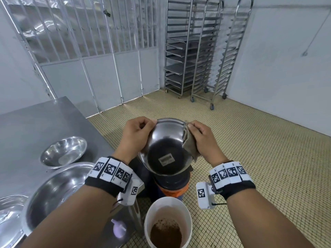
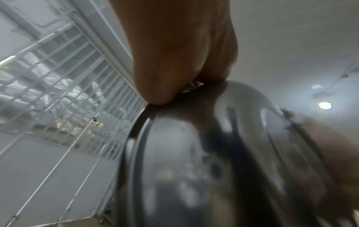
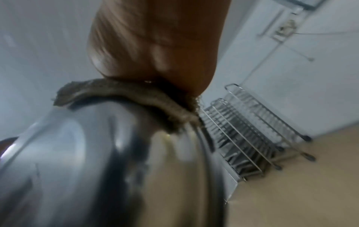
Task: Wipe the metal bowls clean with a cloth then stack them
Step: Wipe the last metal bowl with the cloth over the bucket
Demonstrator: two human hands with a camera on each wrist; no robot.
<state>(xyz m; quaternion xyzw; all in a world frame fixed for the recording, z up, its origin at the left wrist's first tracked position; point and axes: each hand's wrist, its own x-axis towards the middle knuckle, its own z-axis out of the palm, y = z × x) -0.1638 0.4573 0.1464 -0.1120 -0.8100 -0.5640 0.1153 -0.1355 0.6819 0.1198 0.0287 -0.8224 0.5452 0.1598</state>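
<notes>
Held bowl: a metal bowl [image 1: 165, 149] was lifted above the floor, in front of the person, with its underside turned to the head camera; a small label [image 1: 166, 159] sat on its base.
Left hand: the left hand [image 1: 137, 136] gripped the left rim of the bowl, fingers curled over the edge.
Right hand: the right hand [image 1: 203, 138] pinched a brownish cloth [image 1: 189, 146] against the right rim of the bowl, fingers closed around cloth and edge together.
Cloth: it was folded over the rim and hung down the outside wall.
Other bowls: a small bowl [image 1: 63, 152], a large bowl [image 1: 53, 192] and part of a third one [image 1: 9, 217] stood open side up on the steel table [image 1: 35, 122], not stacked.
Bucket: a white bucket [image 1: 168, 222] with brown powder stood on the floor below the hands.
Racks: tray racks [image 1: 206, 51] stood at the far wall.
</notes>
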